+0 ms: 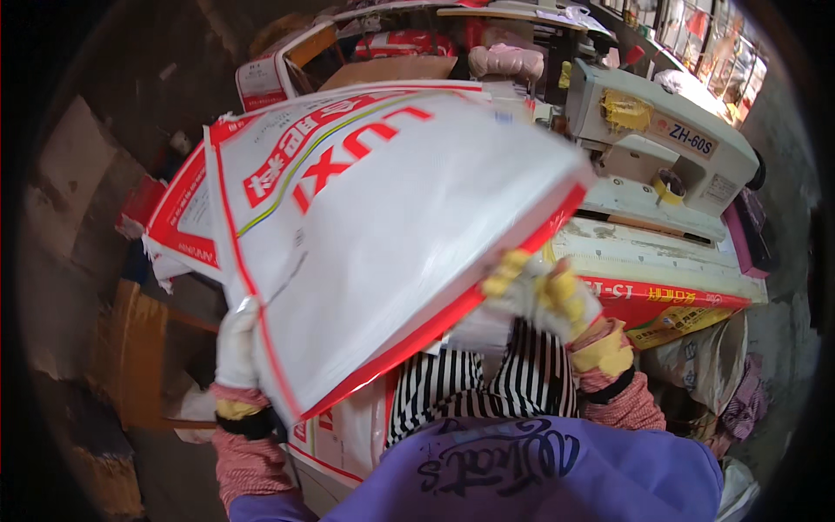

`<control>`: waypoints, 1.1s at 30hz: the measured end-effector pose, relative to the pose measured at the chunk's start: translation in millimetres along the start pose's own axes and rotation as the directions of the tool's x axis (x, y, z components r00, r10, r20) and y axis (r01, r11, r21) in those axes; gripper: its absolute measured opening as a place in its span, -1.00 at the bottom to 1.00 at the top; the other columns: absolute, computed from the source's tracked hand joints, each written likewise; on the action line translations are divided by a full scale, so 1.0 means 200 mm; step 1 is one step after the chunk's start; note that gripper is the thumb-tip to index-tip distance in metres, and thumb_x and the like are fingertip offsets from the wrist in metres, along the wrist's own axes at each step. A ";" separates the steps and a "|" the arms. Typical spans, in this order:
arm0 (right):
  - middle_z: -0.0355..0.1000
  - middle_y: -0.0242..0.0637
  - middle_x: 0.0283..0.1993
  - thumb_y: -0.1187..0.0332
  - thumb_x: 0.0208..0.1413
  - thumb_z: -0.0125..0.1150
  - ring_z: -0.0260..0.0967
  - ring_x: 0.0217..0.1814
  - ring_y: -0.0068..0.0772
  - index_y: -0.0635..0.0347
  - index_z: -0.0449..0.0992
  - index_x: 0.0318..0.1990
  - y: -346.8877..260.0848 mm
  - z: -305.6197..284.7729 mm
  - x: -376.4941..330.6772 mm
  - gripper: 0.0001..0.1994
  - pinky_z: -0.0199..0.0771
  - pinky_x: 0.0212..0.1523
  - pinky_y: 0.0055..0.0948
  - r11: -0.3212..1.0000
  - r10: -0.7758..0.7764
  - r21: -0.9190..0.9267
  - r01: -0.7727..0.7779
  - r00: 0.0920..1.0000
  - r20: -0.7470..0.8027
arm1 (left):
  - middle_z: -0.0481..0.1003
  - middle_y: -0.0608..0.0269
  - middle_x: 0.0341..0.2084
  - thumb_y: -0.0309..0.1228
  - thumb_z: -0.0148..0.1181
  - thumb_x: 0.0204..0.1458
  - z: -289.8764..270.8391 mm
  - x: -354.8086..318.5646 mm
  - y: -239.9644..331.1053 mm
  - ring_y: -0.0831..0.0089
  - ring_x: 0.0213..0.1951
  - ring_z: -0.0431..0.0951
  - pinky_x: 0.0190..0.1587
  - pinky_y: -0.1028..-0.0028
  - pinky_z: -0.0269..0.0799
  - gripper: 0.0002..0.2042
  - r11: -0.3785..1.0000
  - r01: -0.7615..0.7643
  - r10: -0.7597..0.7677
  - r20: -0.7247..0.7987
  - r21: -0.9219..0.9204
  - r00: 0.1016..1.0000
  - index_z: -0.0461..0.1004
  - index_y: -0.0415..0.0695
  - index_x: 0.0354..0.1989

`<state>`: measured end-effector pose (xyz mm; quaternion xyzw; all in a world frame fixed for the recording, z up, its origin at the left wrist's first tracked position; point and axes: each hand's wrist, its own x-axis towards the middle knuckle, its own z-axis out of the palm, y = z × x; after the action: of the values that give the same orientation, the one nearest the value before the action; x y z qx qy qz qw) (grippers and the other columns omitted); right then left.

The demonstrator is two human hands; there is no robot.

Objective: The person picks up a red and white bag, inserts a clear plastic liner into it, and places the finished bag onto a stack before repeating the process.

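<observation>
Head view, white-and-red bag (374,235) left of the sewing machine (726,157), gloved left hand (237,344) holding its far side edge, gloved right hand (544,291) at its red edge nearer the machine, grip too blurred to tell

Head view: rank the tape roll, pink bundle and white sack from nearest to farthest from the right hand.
From the right hand:
1. White sack: gripped by its red edge, spreading to the left.
2. Tape roll: ahead and right, at the machine.
3. Pink bundle: farthest, beyond the sack, near the top.
</observation>
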<state>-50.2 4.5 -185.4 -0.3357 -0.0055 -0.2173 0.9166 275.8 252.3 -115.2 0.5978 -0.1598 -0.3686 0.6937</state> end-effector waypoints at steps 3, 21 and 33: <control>0.12 -0.13 0.19 -0.21 -0.01 -0.06 0.06 0.24 -0.10 0.23 0.11 0.17 -0.04 -0.06 -0.11 -0.25 0.04 0.23 -0.12 0.981 -0.129 0.116 0.154 0.972 -0.195 | 0.41 0.11 -0.12 -0.25 -0.02 0.08 -0.27 -0.35 -0.01 0.37 -0.14 0.45 -0.06 0.43 0.36 -0.56 0.984 -0.069 0.076 -0.033 0.164 0.997 0.23 -0.32 0.04; 0.35 -0.28 -0.49 0.00 0.05 0.05 0.22 -0.47 -0.42 0.21 0.45 -0.37 1.31 -0.16 0.54 -0.61 0.24 -0.45 -0.34 0.266 0.302 -0.558 -0.786 0.617 -0.726 | 0.48 -0.14 -0.38 -0.16 0.01 0.01 -1.23 -1.41 -1.91 -0.05 -0.31 0.48 -0.28 0.19 0.36 -0.60 0.447 0.873 0.074 -0.980 0.198 0.184 0.42 -0.31 -0.19; 0.36 -0.33 -0.26 0.37 0.08 0.06 0.32 -0.24 -0.39 0.12 0.37 -0.18 1.31 -0.36 0.46 -0.84 0.38 -0.27 -0.46 0.839 0.495 0.031 -0.544 0.738 -0.458 | 0.47 -0.10 -0.33 -0.21 -0.11 0.06 -1.40 -0.90 -2.05 -0.03 -0.27 0.48 -0.26 0.12 0.35 -0.69 0.506 0.820 -0.114 -0.922 0.267 0.370 0.40 -0.13 -0.16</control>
<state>129.1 100.8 -387.6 -0.3119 0.3112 -0.0240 0.8974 207.3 572.6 -529.8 0.9250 0.2528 -0.1541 0.2381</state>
